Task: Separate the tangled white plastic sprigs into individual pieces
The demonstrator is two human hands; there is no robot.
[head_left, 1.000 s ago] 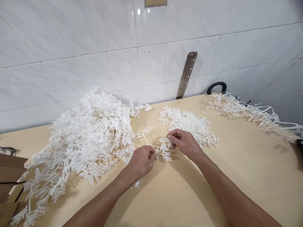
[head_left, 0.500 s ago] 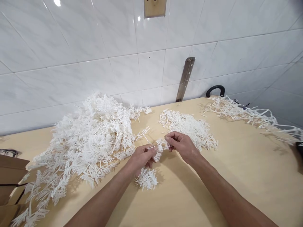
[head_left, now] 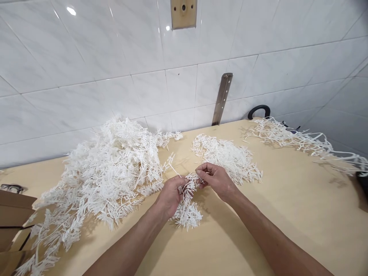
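A white branched plastic sprig (head_left: 188, 190) with fine needle-like tips is held between my two hands over the table. My left hand (head_left: 171, 193) is closed round its stem, and the bushy end hangs below the fingers. With thumb and fingertips, my right hand (head_left: 214, 178) pinches the upper right tips of the same sprig. Left of my hands spreads a large heap of white sprigs (head_left: 115, 168). Just behind my right hand lies a smaller pile of short white pieces (head_left: 230, 155).
Bare thin white stems (head_left: 299, 140) lie along the table's right back edge, near a black curved handle (head_left: 258, 109). A metal strip (head_left: 222, 99) leans on the tiled wall. At the left are a cardboard box (head_left: 15, 214) and eyeglasses (head_left: 11, 188). The wooden table (head_left: 310, 214) extends right.
The sprig has turned in my left hand, so its bushy end now hangs lower and further right. My right hand has shifted slightly left. The view has tilted up a little.
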